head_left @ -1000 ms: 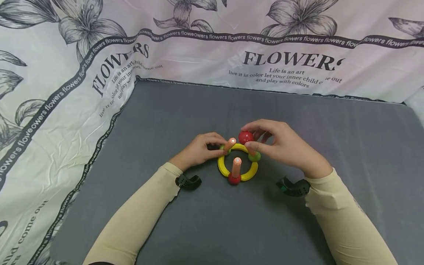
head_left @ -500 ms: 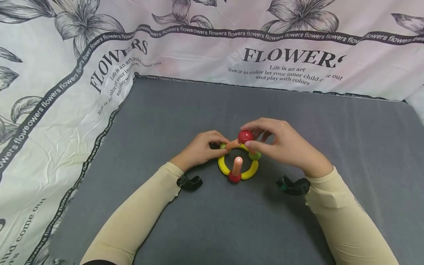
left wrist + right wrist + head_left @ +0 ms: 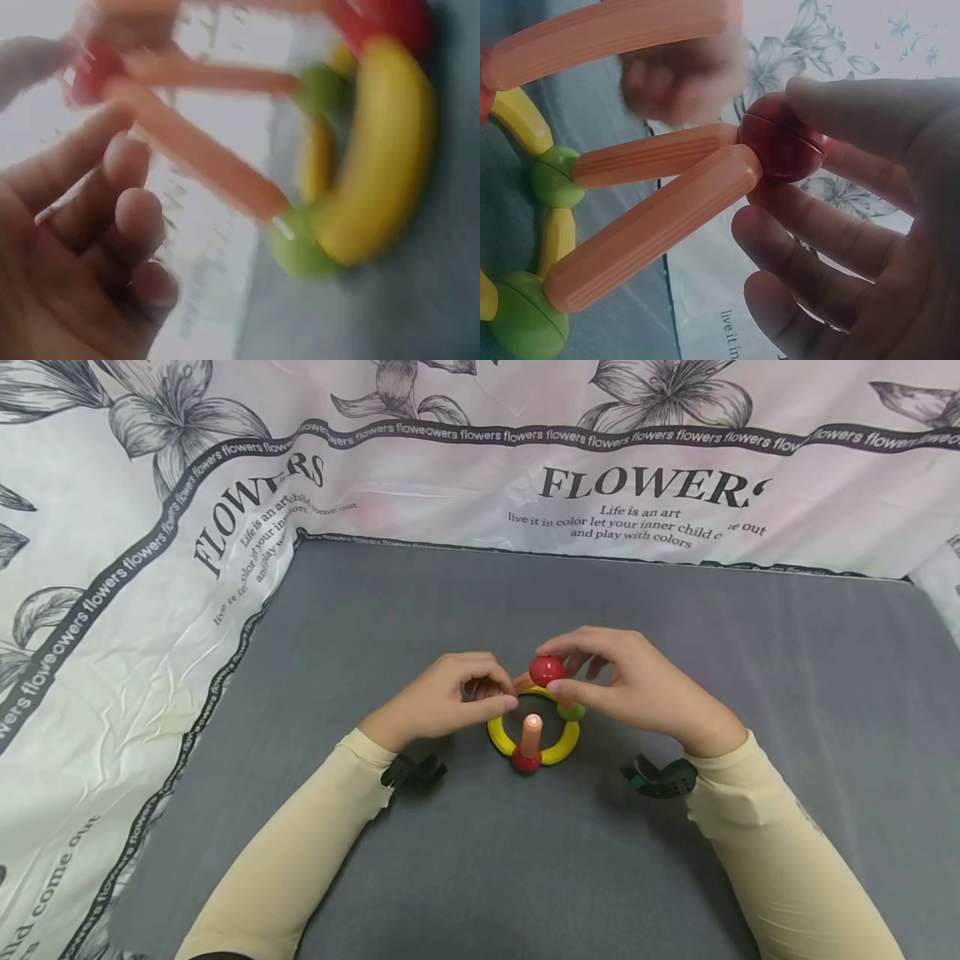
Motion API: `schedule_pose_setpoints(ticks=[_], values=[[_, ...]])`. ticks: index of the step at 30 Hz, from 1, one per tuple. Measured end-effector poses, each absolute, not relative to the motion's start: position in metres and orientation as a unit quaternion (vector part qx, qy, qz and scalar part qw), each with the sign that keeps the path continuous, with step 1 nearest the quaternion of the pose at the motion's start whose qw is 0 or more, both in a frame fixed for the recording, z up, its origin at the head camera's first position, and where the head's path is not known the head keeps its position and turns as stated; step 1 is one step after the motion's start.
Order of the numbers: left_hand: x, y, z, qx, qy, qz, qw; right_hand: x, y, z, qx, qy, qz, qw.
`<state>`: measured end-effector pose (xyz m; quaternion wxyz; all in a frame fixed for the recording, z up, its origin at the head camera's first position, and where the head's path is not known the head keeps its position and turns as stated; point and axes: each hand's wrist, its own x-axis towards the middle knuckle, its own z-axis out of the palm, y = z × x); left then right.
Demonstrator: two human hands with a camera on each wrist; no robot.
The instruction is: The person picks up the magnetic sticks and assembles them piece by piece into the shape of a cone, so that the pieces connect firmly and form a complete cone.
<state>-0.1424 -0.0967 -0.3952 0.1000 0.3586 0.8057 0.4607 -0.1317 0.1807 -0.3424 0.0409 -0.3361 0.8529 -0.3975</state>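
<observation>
My right hand (image 3: 622, 689) pinches a red ball (image 3: 547, 671) between thumb and fingers, above a yellow ring (image 3: 561, 750) of curved pieces. In the right wrist view, two orange rods (image 3: 660, 225) rise from green balls (image 3: 531, 315) on the ring and meet at this red ball. A third orange rod (image 3: 531, 735) stands free in a red ball (image 3: 527, 760) at the ring's near side. My left hand (image 3: 442, 697) hovers at the ring's left, fingers loosely bent and holding nothing; it hides the left green ball in the head view, which the left wrist view shows (image 3: 300, 240).
The ring sits on a grey tabletop (image 3: 480, 860). A white floral cloth (image 3: 450, 485) with printed lettering rises behind the table and along its left side. A dark band with a camera (image 3: 660, 777) is on the right wrist.
The left orange rod has tilted right to meet the red ball. My left hand has let go of that rod and drawn slightly left. My right hand keeps its grip on the ball.
</observation>
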Motion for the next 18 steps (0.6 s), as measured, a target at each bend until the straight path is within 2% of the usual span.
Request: schedule_pose_setpoints(ticks=[5,9,18], values=[[-0.121,-0.082,-0.382,0.424,0.827,0.366,0.047,-0.131,0.180,-0.341,-0.342,0.848,-0.403,0.043],[-0.112,-0.070,-0.384,0.417,0.851,0.318,-0.007,-0.128,0.179,-0.340,-0.351,0.843,-0.404,0.047],[-0.110,-0.061,-0.390,0.353,0.872,0.339,-0.016,-0.125,0.179,-0.336,-0.366,0.844,-0.389,0.041]])
